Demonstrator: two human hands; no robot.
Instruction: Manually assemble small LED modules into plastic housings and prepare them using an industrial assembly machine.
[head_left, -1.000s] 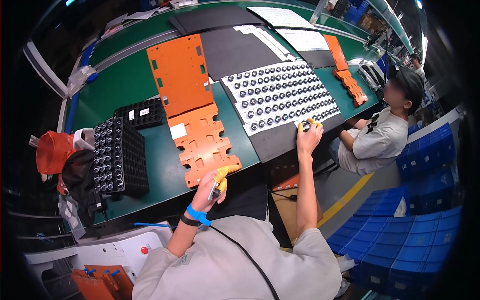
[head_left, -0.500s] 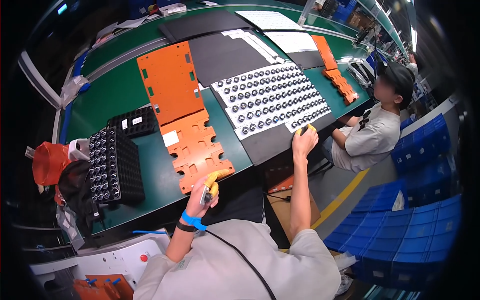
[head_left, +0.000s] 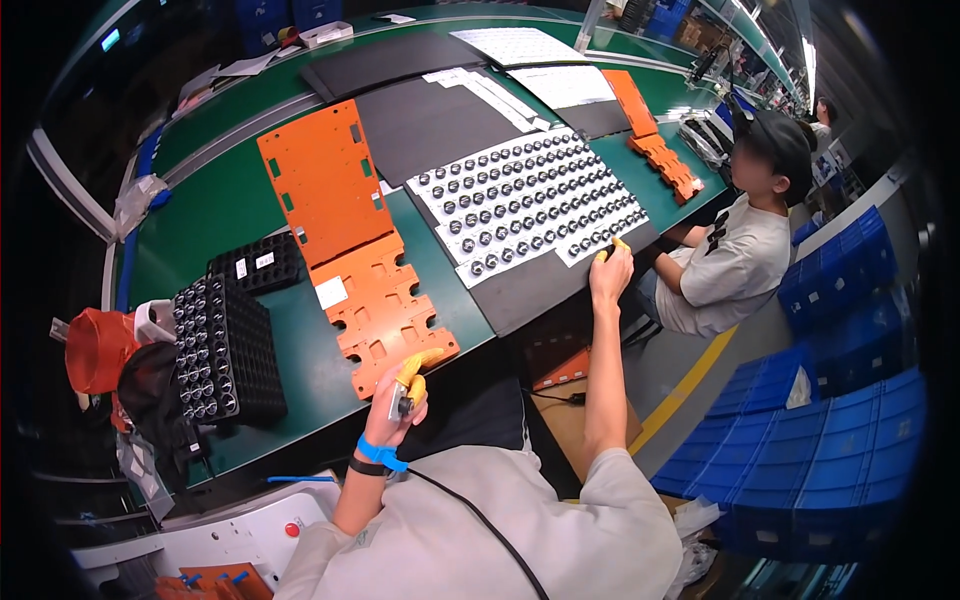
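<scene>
My left hand (head_left: 401,398), with yellow finger covers and a blue wrist strap (head_left: 382,452), is closed round a small grey and black part (head_left: 399,405). It is beside the near end of an orange plate with notched edges (head_left: 385,325). To the right, my right hand (head_left: 613,275), also with yellow finger covers, has its fingers bent together at the near edge of a black foam mat (head_left: 530,292). What the fingers hold is hidden. Strips of white card (head_left: 500,232) lie on the mat, bearing rows of round black parts (head_left: 478,267).
A stack of black trays (head_left: 245,350) with round clear-topped parts stands at the left, near an orange bag (head_left: 97,350). A taller orange panel (head_left: 325,180) lies beyond the notched plate. A co-worker (head_left: 765,200) sits at the right, near blue crates (head_left: 810,440).
The view has shifted, so the table appears farther left. My right hand has moved slightly rightward along the mat's near edge. My left hand still grips the small part.
</scene>
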